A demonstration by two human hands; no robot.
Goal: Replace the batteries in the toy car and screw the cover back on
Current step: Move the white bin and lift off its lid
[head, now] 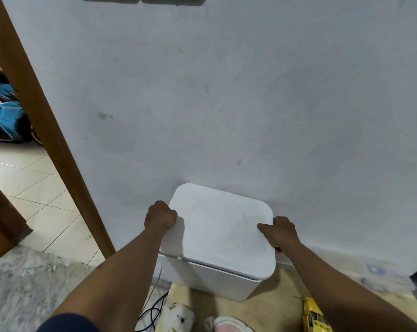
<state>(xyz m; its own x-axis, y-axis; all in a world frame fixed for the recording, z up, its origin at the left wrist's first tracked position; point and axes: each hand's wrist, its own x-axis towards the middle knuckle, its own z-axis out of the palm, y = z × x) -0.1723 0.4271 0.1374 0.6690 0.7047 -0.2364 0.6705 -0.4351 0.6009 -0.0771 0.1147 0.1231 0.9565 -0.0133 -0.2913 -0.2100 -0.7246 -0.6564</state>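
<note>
Clasping the white rounded lid (219,226) of a white plastic bin (217,283) by the wall, the left grip (160,215) curls round its left edge, while the right grip (280,232) pinches the right edge, thumb on top. The small yellow plastic toy car (314,316) lies untouched on the floor just beside the right forearm; it looks light, rigid and slick, best taken by its body sides and turned belly-up. A white plush toy (178,317), black cables (154,312) and the bin crowd the floor nearby, and no batteries or screwdriver show.
</note>
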